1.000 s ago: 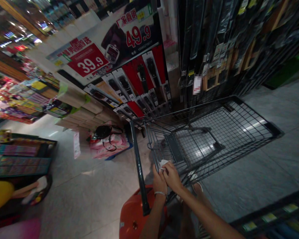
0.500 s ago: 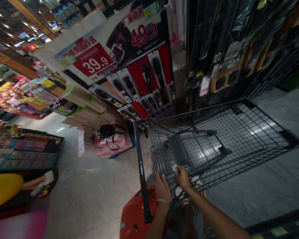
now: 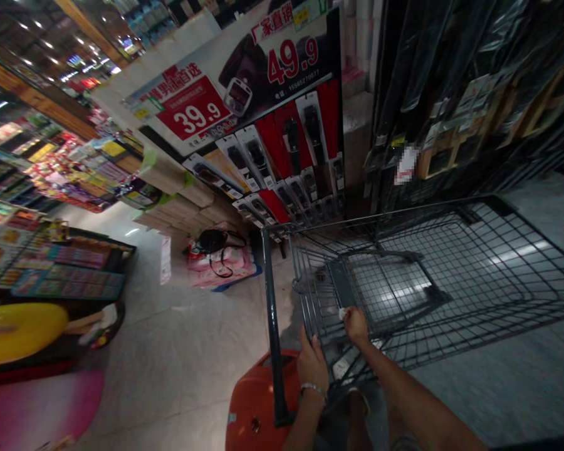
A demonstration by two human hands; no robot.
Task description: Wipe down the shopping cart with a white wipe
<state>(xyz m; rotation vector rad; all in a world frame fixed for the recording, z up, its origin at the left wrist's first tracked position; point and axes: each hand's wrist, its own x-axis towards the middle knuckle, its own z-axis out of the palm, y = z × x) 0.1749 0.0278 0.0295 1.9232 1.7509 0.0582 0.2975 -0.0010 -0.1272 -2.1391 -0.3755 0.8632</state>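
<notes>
Right hand [image 3: 356, 326] pinches white wad [image 3: 342, 314] above shop floor [image 3: 178, 363].

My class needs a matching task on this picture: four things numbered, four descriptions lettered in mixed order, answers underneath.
Things
1. Left hand
2. Right hand
3. Black strapped item
4. Shopping cart

Descriptions
A. On pink packages
B. Wire-sided
C. Bracelet at its wrist
D. Pinching a small white piece

Pairs: 1-C, 2-D, 3-A, 4-B
</notes>
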